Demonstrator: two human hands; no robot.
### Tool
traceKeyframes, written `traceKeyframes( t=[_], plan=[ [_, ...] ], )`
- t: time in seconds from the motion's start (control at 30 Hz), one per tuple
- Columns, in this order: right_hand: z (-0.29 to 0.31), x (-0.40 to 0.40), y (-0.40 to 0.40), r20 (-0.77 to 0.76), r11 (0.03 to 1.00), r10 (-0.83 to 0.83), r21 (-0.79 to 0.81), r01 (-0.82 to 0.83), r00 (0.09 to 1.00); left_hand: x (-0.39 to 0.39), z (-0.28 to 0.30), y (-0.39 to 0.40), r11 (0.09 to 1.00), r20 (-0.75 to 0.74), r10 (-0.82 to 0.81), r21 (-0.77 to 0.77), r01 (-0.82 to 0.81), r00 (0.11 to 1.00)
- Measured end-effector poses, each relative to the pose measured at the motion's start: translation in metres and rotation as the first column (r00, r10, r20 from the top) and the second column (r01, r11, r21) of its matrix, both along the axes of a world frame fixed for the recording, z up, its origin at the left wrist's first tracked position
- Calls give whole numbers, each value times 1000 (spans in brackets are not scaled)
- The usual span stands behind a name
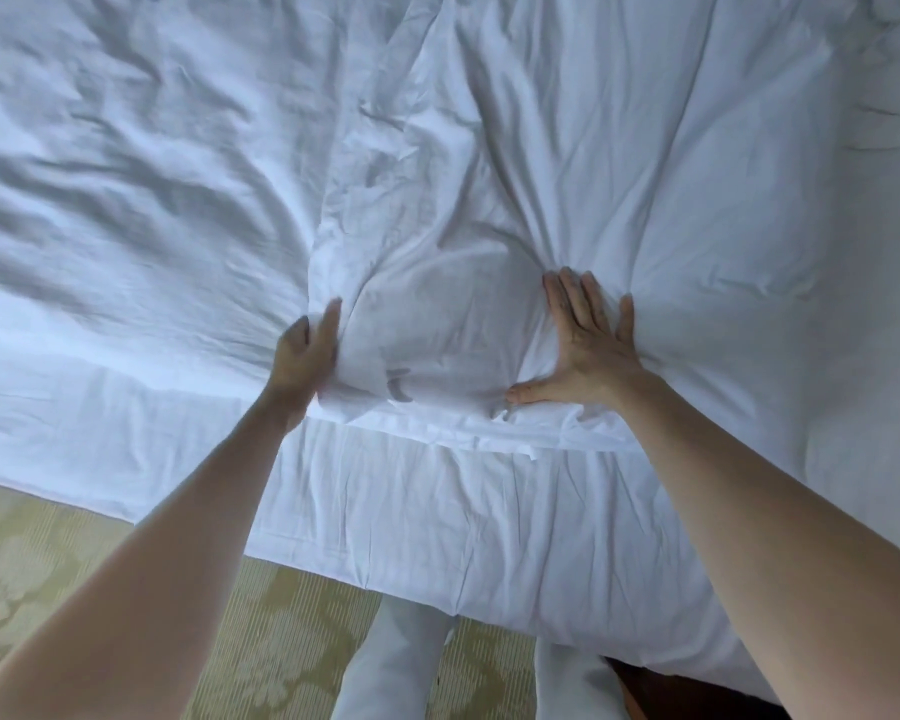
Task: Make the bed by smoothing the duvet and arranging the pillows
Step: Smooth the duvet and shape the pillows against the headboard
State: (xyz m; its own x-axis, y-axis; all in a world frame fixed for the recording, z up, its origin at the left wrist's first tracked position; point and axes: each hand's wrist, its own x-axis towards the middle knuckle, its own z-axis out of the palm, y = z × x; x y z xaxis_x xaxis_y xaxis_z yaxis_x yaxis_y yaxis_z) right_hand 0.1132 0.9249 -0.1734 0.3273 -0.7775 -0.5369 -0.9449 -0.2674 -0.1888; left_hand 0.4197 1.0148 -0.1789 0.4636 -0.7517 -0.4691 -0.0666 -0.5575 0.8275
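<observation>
1. The crumpled white cotton duvet (489,148) lies spread over the bed, under both hands and stretching away beyond them.
2. The left hand (307,356), somewhat blurred, has its fingers curled into a bunched fold of the duvet near its edge, gripping it.
3. The right hand (588,350) lies flat with fingers spread, pressing the duvet.
4. Creases fan out from between the hands.
5. Below the arms, pale green patterned carpet (100,574) shows.

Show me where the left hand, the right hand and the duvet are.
left hand (305,356), head view, back of the hand.
right hand (588,350), head view, back of the hand.
duvet (671,174), head view, wrinkled top surface.
</observation>
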Motion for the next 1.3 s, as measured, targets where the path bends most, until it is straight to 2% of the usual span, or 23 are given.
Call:
traceKeyframes(
  t=[0.07,0.17,0.23,0.33,0.4,0.47,0.5,0.6,0.63,0.7,0.73,0.77,0.8,0.87,0.93,1.0,1.03,1.1,1.17,1.2,1.23,1.27,1.3],
  plan=[
    [1,2,1,-17,1000,-1,1,1,1000,1,-3,26,985,-174,-172,-12,173,970],
    [3,5,2,-26,1000,-1,2,1,1000,5,-1,47,880,-150,-422,170,444,894],
    [4,4,3,-23,1000,-7,7,8,1000,4,0,49,848,-171,-449,226,479,877],
    [5,3,3,-11,1000,-23,9,23,1000,3,10,42,953,-288,-229,129,275,930],
    [6,3,4,-1,999,-33,4,33,999,6,18,31,996,-292,-19,80,44,956],
    [6,3,6,7,999,-45,-3,45,999,20,28,18,965,-367,259,66,-253,893],
    [5,3,7,11,999,-53,-9,53,999,29,32,12,952,-370,298,42,-304,880],
    [5,5,11,17,997,-72,-19,72,997,40,39,5,992,-262,126,34,-121,957],
    [5,6,11,19,997,-79,-18,79,997,44,37,6,991,-242,132,43,-125,961],
    [4,6,12,19,996,-92,-17,92,996,54,39,6,941,-251,333,25,-338,909],
    [4,6,12,18,995,-94,-19,94,995,64,38,6,872,-285,474,20,-489,833],
    [4,6,11,16,995,-94,-21,95,995,76,36,7,811,-311,562,22,-585,767],
    [3,6,12,14,995,-95,-23,95,995,85,36,8,788,-297,595,30,-615,747],
    [2,9,13,6,995,-98,-30,98,995,86,41,16,893,-201,451,107,-438,870],
    [1,12,14,-9,993,-111,-32,110,994,69,39,26,974,-225,115,216,-65,968],
    [0,13,15,-24,993,-118,-29,117,993,46,33,33,936,-231,-198,244,253,953],
    [0,13,15,-33,993,-119,-26,118,992,38,29,35,930,-210,-258,212,301,943],
    [2,13,15,-38,993,-118,-17,118,992,31,19,33,972,-202,-178,118,205,963],
    [3,14,16,-32,993,-115,-20,114,993,34,6,29,994,-211,59,102,-38,976],
    [3,14,16,-29,993,-113,-25,113,993,37,-1,29,986,-131,126,130,-109,983],
    [4,15,17,-26,993,-114,-27,113,993,42,-9,31,981,15,111,155,-112,994],
    [4,15,19,-21,992,-119,-31,118,993,45,-14,34,981,206,-7,192,-33,978],
    [4,15,21,-16,991,-126,-39,126,992,46,-16,37,964,367,-178,249,87,913]
  ],
)
